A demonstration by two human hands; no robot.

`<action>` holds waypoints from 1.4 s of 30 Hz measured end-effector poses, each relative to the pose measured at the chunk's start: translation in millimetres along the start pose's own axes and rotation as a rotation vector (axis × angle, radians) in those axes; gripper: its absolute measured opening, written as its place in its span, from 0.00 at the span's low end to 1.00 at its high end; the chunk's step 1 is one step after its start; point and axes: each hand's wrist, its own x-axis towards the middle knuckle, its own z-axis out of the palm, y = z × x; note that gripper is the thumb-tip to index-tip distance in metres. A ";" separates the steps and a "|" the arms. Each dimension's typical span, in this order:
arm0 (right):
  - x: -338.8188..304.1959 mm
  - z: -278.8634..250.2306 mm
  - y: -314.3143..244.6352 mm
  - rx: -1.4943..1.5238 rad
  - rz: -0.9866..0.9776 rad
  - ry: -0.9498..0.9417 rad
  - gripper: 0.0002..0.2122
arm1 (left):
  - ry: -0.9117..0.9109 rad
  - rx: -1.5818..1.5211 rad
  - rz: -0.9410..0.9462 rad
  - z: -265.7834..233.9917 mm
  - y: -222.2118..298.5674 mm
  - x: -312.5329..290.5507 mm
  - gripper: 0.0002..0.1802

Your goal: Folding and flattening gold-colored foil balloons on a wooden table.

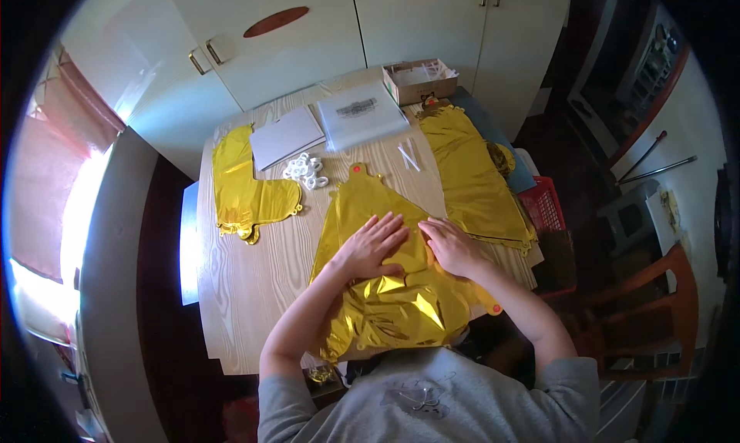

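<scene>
One flat left hand (373, 246): open, palm down, thumb spread, resting on the large shiny gold foil shape (368, 200).
Right hand (455, 249): at the foil's right side, near the left hand, fingers bent; whether they pinch the foil or merely press it cannot be told, the undersides being hidden.
Central foil: on the pale wood-grain table (240, 297), directly before the person; far part fairly smooth, near part crumpled and reaching the grey T-shirt (493, 389).
Side foils: an L-shaped gold foil piece (235, 173) to the left; a long gold foil stack (474, 185) to the right.
Far table: a heap of small white rings (306, 168), slender white sticks (414, 156), flat white sheets (285, 137), clear plastic bags (347, 127) and an open brown cardboard box (428, 91).
Crease risk: firm pressure on the crumpled part would probably set its folds, trapped air or uneven layers being the likely cause.
Slip risk: a forward lean of the torso could drag the near edge askew.
Scatter risk: a sideways sweep of the foil's far left edge might disturb the rings just beyond it.
</scene>
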 end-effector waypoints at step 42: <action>-24.3 -3.7 -14.5 -0.183 0.046 -0.141 0.30 | 0.195 -0.021 -0.667 18.5 62.6 4.4 0.43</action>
